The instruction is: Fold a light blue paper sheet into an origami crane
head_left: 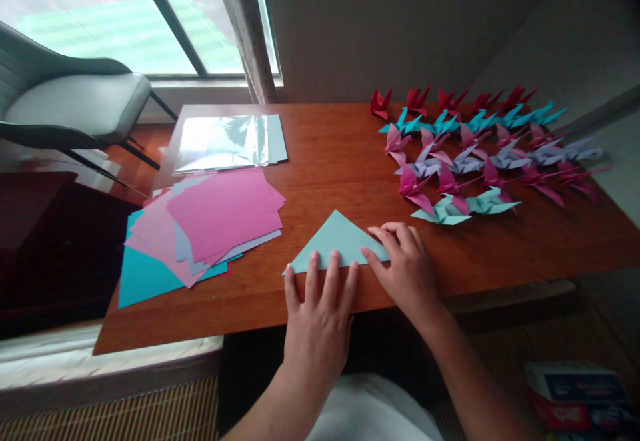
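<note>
A pale mint sheet of origami paper [334, 242], folded into a triangle, lies on the wooden table with its point facing away from me. My left hand [320, 301] is spread, its fingertips resting along the near folded edge. At the triangle's right corner, my right hand [407, 261] has thumb and bent fingers around the paper, touching it. Beyond my right hand stand two mint paper cranes [450, 209], nearest of several rows.
Loose pink, lilac and blue sheets [225, 214] are fanned out at the left. Behind them lies a shiny plastic packet of paper [225, 141]. Rows of folded cranes [470, 157] fill the right side. A chair [75, 104] stands by the window.
</note>
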A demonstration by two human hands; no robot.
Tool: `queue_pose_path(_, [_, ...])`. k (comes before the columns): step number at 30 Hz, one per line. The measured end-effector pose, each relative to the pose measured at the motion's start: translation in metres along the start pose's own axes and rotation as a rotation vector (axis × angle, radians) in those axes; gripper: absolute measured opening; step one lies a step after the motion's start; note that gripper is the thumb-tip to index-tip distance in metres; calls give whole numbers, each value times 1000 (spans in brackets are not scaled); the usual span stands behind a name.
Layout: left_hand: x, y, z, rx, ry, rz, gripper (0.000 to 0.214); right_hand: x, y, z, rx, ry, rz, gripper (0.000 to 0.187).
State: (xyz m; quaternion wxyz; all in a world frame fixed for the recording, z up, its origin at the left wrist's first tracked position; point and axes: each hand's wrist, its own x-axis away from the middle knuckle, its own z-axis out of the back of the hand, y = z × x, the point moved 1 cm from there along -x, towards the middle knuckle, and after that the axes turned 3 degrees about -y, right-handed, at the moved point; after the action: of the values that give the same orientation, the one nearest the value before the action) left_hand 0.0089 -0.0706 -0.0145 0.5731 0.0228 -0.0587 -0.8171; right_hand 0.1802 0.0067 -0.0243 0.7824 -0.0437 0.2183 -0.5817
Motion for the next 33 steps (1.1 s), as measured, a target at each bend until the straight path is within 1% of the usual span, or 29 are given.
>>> queue_pose_path(2, [0, 0, -1, -7, 10, 2, 74, 6, 6, 2, 16, 10, 1, 32])
queue_pose_path(6, [0, 0, -2, -15, 40, 6, 66, 22, 21, 7, 25, 44, -17, 26])
queue_pose_path(9, [0, -1, -2, -20, 45, 1, 64, 29, 29, 10, 0, 56, -40, 24])
queue_pose_path(15, [1, -1, -2, -23, 44, -2, 65, 29, 33, 12, -77, 36, -41, 23])
queue_pose_path(21, [1, -1, -5, -29, 69, -2, 62, 27, 35, 15, -118, 19, -43, 28])
queue_pose_path(24, [1, -1, -5, -19, 71, -2, 63, 24, 33, 16, -117, 22, -58, 27])
queue_pose_path(28, [2, -2, -4, 37, 78, -2, 66, 14, 21, 12, -131, 16, -57, 22])
queue_pose_path(30, [2, -3, -3, 70, 88, 1, 65, 8, 12, 8, -132, 15, -54, 24])
queue_pose_path(33, [2, -3, -3, 107, 100, 4, 64, -1, -1, 2, -99, 17, -56, 32])
